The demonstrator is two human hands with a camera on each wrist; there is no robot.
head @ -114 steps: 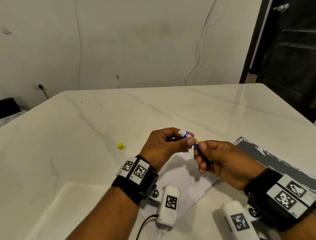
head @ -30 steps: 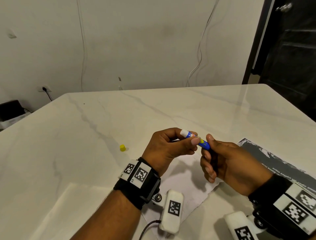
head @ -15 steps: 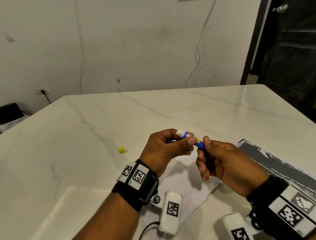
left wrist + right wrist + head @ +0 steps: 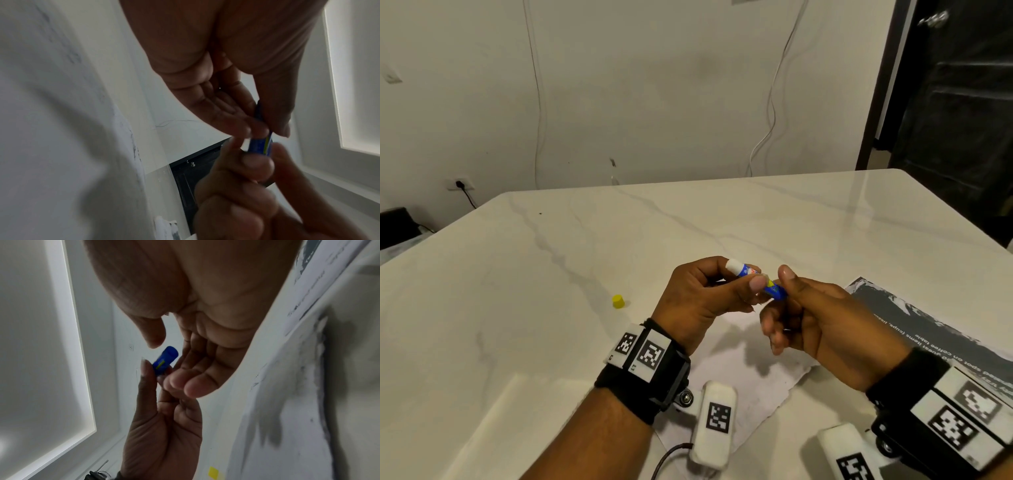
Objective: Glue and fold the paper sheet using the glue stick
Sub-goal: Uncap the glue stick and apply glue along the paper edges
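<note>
A small blue glue stick (image 4: 763, 282) with its white glue tip bare is held above the white paper sheet (image 4: 756, 383). My left hand (image 4: 750, 277) pinches its middle between thumb and fingers. My right hand (image 4: 779, 301) is at the stick's blue base (image 4: 166, 357). Its loosely curved fingers (image 4: 185, 382) lie beside the base, and its thumb (image 4: 154, 337) stands a little off it. The stick's yellow cap (image 4: 618, 301) stands on the table to the left. My hands hide part of the sheet.
A dark printed sheet (image 4: 914, 318) lies to the right of the paper, under my right wrist. The white marble table (image 4: 688, 222) stretches away to the wall. A dark doorway is at the far right.
My right thumb, which pinched the stick's base half a second ago, has lifted off it. My left hand still holds the stick in the same spot.
</note>
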